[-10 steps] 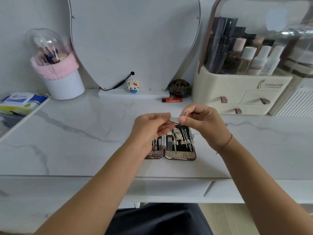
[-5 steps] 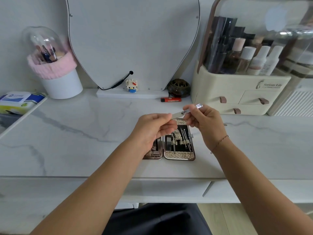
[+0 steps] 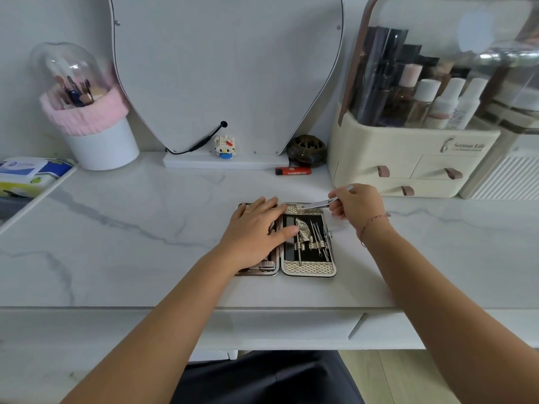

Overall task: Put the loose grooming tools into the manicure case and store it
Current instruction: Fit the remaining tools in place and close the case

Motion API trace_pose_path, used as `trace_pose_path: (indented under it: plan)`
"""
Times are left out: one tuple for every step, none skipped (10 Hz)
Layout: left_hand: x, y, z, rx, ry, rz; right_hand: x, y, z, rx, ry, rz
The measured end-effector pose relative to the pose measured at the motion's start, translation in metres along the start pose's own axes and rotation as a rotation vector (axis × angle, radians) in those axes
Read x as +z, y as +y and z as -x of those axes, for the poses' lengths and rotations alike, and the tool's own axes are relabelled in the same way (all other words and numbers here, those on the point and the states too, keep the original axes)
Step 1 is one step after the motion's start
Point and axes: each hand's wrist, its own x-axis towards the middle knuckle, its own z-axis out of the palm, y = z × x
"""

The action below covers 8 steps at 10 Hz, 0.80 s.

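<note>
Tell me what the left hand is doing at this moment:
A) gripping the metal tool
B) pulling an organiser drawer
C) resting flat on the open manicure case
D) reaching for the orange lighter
C: the left hand lies with straight fingers across the open manicure case, while the right hand alone pinches the metal tool above the case's far edge.

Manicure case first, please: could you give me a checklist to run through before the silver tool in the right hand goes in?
1. The manicure case lies open and flat on the table: ok.
2. The left hand rests flat on the case's left half, steadying it: ok.
3. The right hand pinches the silver tool: ok.
4. The tool's tip points over the right half's far edge: ok.
5. Free slot for the tool: cannot tell.
6. Tool seated in the case: not ok.
</note>
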Motion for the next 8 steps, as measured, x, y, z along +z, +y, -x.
trace_pose_path:
  plan:
    - [0.000, 0.000, 0.000, -0.001, -0.001, -0.001, 0.001, 0.000, 0.002, -0.014, 0.016, 0.031]
    - [0.000, 0.000, 0.000, 0.000, 0.005, 0.003, 0.000, -0.001, 0.001, 0.020, 0.028, 0.010]
    - [0.000, -0.001, 0.000, 0.001, 0.001, 0.000, 0.000, 0.000, 0.000, 0.017, 0.050, 0.031]
    - [0.000, -0.001, 0.000, -0.002, -0.003, -0.002, 0.002, 0.001, 0.000, -0.003, 0.037, 0.062]
    - [0.001, -0.001, -0.001, -0.004, -0.006, -0.008, 0.009, 0.001, 0.000, -0.014, 0.021, 0.094]
    - [0.001, -0.001, -0.001, -0.004, -0.004, -0.006, 0.014, 0.001, 0.000, -0.060, 0.030, 0.203]
    - [0.001, -0.001, -0.001, -0.002, -0.004, -0.004, 0.013, 0.002, 0.002, -0.167, 0.044, 0.348]
    - [0.001, 0.000, 0.000, -0.003, -0.003, -0.006, 0.011, 0.000, 0.006, -0.300, 0.015, 0.586]
